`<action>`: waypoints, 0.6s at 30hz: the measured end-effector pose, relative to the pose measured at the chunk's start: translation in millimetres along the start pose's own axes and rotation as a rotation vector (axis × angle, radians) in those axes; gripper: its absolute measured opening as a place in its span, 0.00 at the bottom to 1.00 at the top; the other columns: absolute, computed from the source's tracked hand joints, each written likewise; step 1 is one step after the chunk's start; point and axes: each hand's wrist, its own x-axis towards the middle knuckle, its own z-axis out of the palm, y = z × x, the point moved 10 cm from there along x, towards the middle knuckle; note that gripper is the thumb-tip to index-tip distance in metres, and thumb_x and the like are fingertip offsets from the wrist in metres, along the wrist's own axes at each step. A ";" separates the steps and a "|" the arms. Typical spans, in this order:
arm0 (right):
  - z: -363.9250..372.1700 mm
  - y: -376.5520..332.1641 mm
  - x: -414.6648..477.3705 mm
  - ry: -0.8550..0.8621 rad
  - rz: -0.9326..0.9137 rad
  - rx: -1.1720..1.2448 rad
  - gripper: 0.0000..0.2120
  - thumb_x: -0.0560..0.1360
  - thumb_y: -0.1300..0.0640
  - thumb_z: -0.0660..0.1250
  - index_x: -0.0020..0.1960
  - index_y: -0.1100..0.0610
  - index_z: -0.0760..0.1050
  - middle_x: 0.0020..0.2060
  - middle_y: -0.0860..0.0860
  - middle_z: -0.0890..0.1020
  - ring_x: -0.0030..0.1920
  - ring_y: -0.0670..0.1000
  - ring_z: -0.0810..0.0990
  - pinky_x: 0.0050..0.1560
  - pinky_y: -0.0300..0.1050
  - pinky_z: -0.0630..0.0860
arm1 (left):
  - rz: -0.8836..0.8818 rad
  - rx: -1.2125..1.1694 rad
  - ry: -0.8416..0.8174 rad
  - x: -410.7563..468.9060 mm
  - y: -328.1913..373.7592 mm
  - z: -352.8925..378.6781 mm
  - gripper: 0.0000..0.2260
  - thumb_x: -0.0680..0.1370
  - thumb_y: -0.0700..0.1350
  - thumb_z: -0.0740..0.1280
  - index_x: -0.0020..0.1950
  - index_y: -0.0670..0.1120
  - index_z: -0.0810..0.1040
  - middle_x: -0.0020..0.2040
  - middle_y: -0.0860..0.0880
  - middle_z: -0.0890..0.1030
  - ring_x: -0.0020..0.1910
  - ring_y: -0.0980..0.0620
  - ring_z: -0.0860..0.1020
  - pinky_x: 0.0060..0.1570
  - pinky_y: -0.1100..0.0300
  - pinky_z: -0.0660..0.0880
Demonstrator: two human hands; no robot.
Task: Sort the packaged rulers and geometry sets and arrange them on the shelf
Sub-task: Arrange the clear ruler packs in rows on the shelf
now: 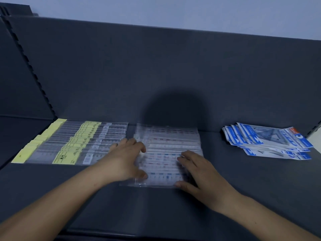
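A fanned row of clear-packaged rulers [166, 145] lies in the middle of the dark shelf [243, 180]. My left hand [126, 157] rests flat on the row's left end, fingers spread. On the right part of that row lies my right hand [196, 169], thumb at the nearest pack's front edge. To the left sits an overlapping row of rulers with yellow labels [69, 145]. A loose pile of blue-and-white geometry set packs [267, 141] lies at the right.
The shelf's back panel [156, 75] rises right behind the rows. A slotted upright [29, 66] and a side panel close off the left. A front edge [121, 233] runs below my forearms.
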 end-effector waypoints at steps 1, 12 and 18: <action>4.4 1.5 -4.9 -0.043 0.015 -0.006 0.47 0.65 0.25 0.42 0.76 0.52 0.48 0.73 0.41 0.48 0.74 0.42 0.43 0.69 0.32 0.39 | 0.037 -0.007 0.071 -2.9 5.1 -5.8 0.26 0.71 0.60 0.68 0.65 0.55 0.64 0.58 0.58 0.65 0.62 0.57 0.62 0.60 0.60 0.57; 34.3 17.1 -26.0 -0.271 0.126 -0.342 0.35 0.77 0.32 0.42 0.71 0.53 0.66 0.71 0.48 0.68 0.71 0.53 0.64 0.63 0.51 0.58 | 0.238 0.131 -0.210 -28.7 30.9 61.0 0.36 0.70 0.69 0.39 0.72 0.56 0.28 0.72 0.57 0.26 0.68 0.58 0.23 0.67 0.61 0.27; 22.0 12.8 -25.0 -0.244 0.143 -0.243 0.35 0.72 0.26 0.37 0.74 0.40 0.48 0.76 0.45 0.53 0.75 0.56 0.46 0.70 0.53 0.46 | 0.213 0.124 -0.195 -25.2 31.9 56.6 0.39 0.67 0.69 0.34 0.75 0.55 0.33 0.75 0.56 0.31 0.71 0.58 0.28 0.67 0.61 0.28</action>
